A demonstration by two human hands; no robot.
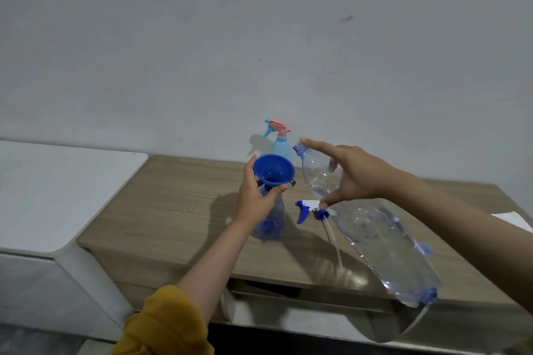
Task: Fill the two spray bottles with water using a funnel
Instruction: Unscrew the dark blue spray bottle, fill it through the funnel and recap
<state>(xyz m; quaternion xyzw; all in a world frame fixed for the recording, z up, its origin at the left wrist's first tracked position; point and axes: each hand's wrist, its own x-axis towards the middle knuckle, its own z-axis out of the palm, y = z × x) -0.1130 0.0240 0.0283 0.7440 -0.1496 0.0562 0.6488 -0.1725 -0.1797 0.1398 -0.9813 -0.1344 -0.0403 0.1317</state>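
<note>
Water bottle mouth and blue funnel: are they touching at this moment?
Apart. The head view shows the water bottle mouth up beside the funnel rim, with the light blue spray bottle visible in the gap between them.

text: none readable | labels: none | numbers: none | signs: none

funnel point(273, 169) on bottle point(272, 217), (perhaps empty) water bottle point(372, 228) tilted

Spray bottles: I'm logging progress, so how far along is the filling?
Done: the spray head is off; the funnel sits in the clear spray bottle, steadied by the left hand. In hand: the right hand tilts the water bottle. Left: the light-blue bottle, still capped.
</note>
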